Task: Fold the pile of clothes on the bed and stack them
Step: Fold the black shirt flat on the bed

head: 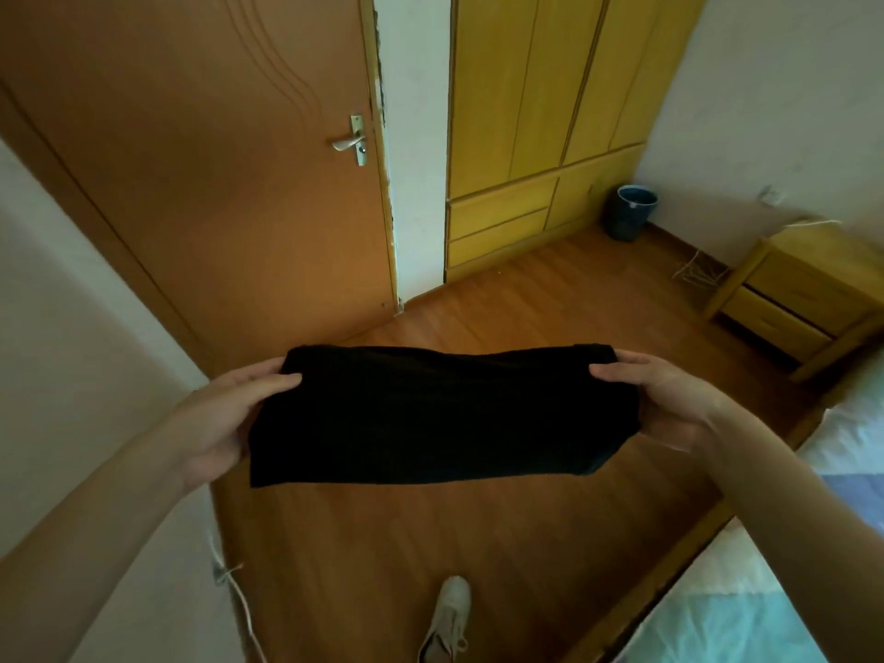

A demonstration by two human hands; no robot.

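- Below me a shoe (pixel 447 614) stands on the wood floor (pixel 502 327), and the bed (pixel 784 605) edge runs along my right side.
- Held out in front, the black cloth (pixel 440 413) hangs in the air between my two hands, over the floor and not yet on the bed.
- Left hand (pixel 229 418) pinches the cloth's left end, thumb on the near face, fingers curled behind it.
- Right hand (pixel 669 399) pinches the right end the same way, thumb on top near the upper corner.
- It looks already folded into a flat band, though the fabric is so dark I can't tell how many layers there are.
- To do this fold well, I'd keep both pinches level and the top edge taut so the layers stay aligned.
- Next I judge the ends should come together evenly, corner to corner, without letting the lower edge sag or twist.
- Then I'd turn right and lay it flat on the bed, smoothing it so it stacks square.
- Main risk: a loose pinch lets an inner layer slip out.
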